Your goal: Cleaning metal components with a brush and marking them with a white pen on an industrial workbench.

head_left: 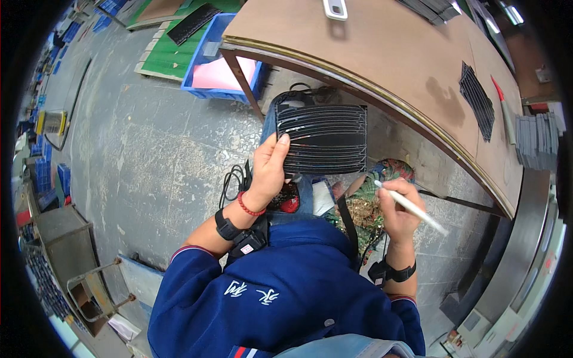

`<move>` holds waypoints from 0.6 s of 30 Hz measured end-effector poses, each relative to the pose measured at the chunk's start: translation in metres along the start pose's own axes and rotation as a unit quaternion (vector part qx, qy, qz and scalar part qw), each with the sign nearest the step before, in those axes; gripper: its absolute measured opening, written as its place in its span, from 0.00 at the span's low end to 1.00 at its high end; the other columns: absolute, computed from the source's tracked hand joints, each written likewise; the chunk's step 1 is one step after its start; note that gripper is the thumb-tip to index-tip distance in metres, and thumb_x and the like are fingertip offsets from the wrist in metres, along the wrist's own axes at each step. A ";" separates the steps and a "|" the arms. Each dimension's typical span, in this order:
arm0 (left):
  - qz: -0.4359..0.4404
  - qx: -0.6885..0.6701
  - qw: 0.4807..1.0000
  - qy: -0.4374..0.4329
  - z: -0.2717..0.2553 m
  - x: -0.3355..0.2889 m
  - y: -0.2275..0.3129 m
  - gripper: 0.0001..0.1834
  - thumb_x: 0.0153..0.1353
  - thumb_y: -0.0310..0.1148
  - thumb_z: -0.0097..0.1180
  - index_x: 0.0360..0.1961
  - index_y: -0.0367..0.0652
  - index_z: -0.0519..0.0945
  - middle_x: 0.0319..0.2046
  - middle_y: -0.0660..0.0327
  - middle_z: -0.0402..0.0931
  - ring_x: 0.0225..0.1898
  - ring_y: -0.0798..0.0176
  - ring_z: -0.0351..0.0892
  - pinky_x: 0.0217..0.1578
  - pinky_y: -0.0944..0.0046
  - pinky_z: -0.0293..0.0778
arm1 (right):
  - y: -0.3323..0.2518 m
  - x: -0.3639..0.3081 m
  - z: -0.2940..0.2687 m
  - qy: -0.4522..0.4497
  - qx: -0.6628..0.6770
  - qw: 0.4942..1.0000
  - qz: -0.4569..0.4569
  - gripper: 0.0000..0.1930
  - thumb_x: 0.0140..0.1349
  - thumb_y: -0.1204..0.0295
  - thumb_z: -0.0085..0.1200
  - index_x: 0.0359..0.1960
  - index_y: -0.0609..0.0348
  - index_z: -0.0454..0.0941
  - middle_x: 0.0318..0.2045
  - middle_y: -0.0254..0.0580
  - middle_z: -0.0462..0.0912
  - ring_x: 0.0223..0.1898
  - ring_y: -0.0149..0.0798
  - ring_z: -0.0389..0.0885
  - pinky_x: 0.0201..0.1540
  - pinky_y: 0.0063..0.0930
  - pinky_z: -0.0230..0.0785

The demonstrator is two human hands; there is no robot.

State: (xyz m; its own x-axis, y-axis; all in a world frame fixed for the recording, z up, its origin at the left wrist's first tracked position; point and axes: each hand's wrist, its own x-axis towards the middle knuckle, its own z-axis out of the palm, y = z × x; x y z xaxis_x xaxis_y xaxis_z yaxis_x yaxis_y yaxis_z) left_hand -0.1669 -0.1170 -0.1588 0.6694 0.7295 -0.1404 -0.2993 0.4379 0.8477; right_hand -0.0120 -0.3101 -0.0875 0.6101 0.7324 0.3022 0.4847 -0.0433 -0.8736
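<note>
A thin black rectangular panel (325, 138), crossed by rows of pale lines or slits, is held up in front of me beside the table edge. My left hand (270, 168) grips its left side, with the thumb lying on the face of the panel. Lower and to the right, my right hand (400, 215) is closed around a slim white pen-like stick (418, 212). The stick's narrow tip points up and left, apart from the panel. What lies behind the panel is partly hidden.
A brown-topped table (370, 51) stands ahead and to the right. It bears another black slatted panel (477, 101), a red-tipped tool (506, 113), a stack of grey pieces (537, 140) and a white device (335, 9). On the floor is a blue crate (222, 93) with pink sheets.
</note>
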 end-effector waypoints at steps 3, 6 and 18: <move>0.035 0.044 0.998 0.015 0.007 0.000 -0.003 0.13 0.71 0.33 0.41 0.40 0.36 0.76 0.32 0.69 0.76 0.30 0.80 0.68 0.32 0.77 0.65 | -0.007 -0.001 0.022 0.039 0.158 0.977 0.138 0.04 0.59 0.80 0.54 0.34 0.66 0.73 0.23 0.40 0.79 0.25 0.27 0.78 0.27 0.21 0.72; 0.074 0.085 0.993 0.021 0.013 -0.001 -0.001 0.13 0.71 0.32 0.41 0.38 0.36 0.77 0.29 0.73 0.71 0.28 0.81 0.61 0.31 0.78 0.59 | -0.002 0.006 0.039 0.013 0.242 0.946 0.214 0.03 0.63 0.78 0.51 0.35 0.64 0.70 0.22 0.40 0.79 0.22 0.25 0.77 0.24 0.16 0.72; 0.064 0.060 0.995 0.048 0.018 -0.002 0.001 0.12 0.70 0.32 0.41 0.33 0.39 0.74 0.24 0.76 0.63 0.26 0.82 0.54 0.26 0.76 0.54 | 0.004 0.015 0.074 -0.027 0.220 0.948 0.227 0.05 0.63 0.76 0.54 0.33 0.64 0.71 0.21 0.39 0.79 0.20 0.24 0.77 0.22 0.16 0.71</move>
State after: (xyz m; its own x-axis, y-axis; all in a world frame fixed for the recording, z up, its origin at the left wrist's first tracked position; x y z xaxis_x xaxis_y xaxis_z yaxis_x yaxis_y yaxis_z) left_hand -0.1563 -0.1269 -0.1489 0.5605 0.8251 -0.0708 -0.2915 0.2766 0.9157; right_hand -0.0476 -0.2488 -0.1145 0.6549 0.7403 -0.1518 -0.1357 -0.0823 -0.9873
